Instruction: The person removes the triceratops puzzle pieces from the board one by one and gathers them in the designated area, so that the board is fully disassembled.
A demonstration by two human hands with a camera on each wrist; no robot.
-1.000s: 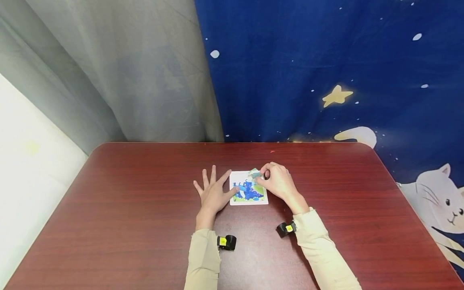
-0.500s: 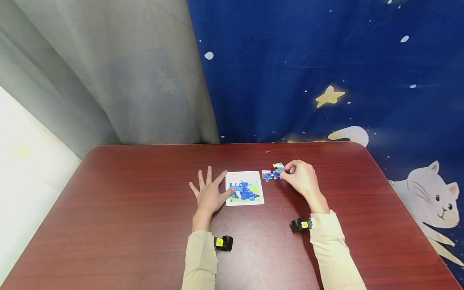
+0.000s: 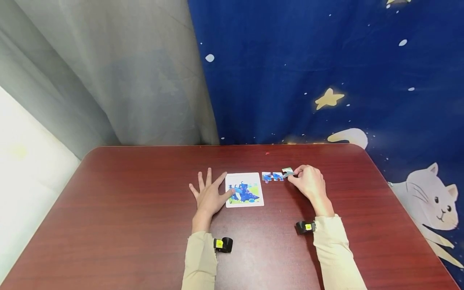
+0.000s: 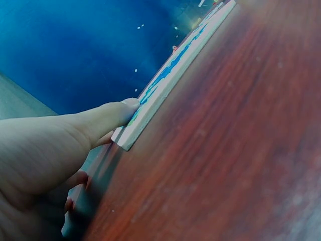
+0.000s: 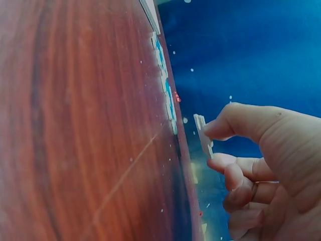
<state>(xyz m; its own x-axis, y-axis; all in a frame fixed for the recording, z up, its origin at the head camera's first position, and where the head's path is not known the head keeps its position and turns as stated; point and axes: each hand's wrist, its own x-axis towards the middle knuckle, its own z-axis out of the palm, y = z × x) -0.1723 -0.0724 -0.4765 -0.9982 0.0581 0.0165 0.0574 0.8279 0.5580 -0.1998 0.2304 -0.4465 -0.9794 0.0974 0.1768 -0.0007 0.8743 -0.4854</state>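
Observation:
A square white-framed puzzle board (image 3: 250,177) with a blue dinosaur picture lies flat on the table. My left hand (image 3: 209,198) rests at its left side, fingers spread, thumb over the picture's left part; in the left wrist view the thumb (image 4: 113,113) presses on the corner of the board. To the right of the board, my right hand (image 3: 311,185) pinches a jigsaw piece (image 5: 203,136) between thumb and fingers, held up off the tabletop in the right wrist view. Two blue-and-white jigsaw pieces, one nearer the board (image 3: 266,176) and one farther right (image 3: 278,176), lie in a row.
The dark red wooden table (image 3: 145,225) runs back to a grey curtain (image 3: 152,80) and a blue starry curtain (image 3: 272,80). A tiny red bit (image 3: 267,153) lies near the far edge. Black wrist cameras sit on both sleeves.
My right hand has carried its piece from above the board's upper right corner to the right, past the two pieces on the table. The left hand has stayed on the board.

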